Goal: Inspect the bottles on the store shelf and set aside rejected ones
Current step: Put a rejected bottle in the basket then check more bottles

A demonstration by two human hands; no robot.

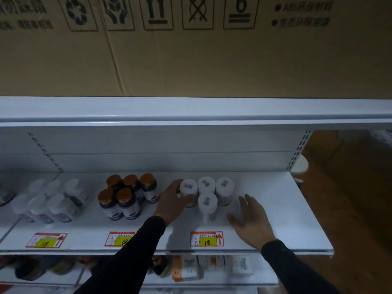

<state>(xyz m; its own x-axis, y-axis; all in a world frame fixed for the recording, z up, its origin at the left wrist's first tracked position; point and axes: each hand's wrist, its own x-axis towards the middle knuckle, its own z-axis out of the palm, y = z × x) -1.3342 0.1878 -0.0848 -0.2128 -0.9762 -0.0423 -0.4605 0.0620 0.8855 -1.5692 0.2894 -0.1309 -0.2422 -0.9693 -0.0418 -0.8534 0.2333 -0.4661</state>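
Left hand (172, 200) grips a white-capped bottle (188, 190); right hand (253, 219) hovers released; a careless lift could topple its neighbours (206, 185).

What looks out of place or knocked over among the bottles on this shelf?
Nothing stands out. The white-capped bottles, the copper-capped bottles and the clear-capped bottles all stand upright in tidy clusters on the shelf. The left hand grips the leftmost white-capped bottle; the right hand is open beside them.
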